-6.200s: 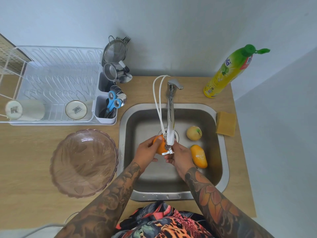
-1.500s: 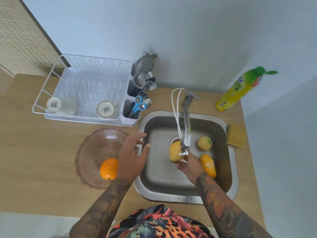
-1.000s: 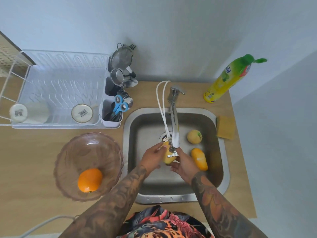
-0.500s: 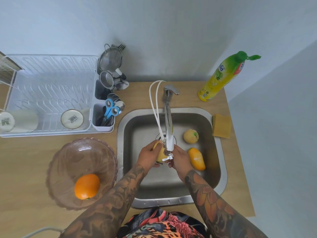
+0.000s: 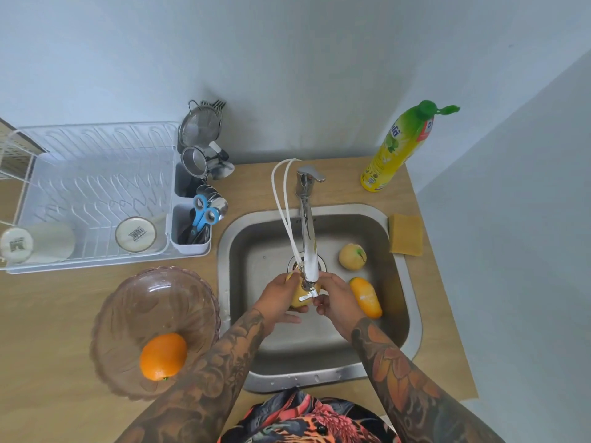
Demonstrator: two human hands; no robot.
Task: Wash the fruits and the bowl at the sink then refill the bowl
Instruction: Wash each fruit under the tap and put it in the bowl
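Hands (image 5: 307, 298) cupped around yellow fruit (image 5: 300, 300) under faucet (image 5: 308, 251)

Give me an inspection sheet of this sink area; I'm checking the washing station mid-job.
Surface: wooden counter around a steel sink.
Job's things: orange in the glass bowl; yellow fruit held under the faucet; pale round fruit and mango lie in the sink.
Clutter: dish rack with two cups, utensil caddy, soap bottle, sponge.
Grippers: left hand and right hand grip the yellow fruit.
Cables: white hose looped beside the faucet.
Surroundings: pale walls.
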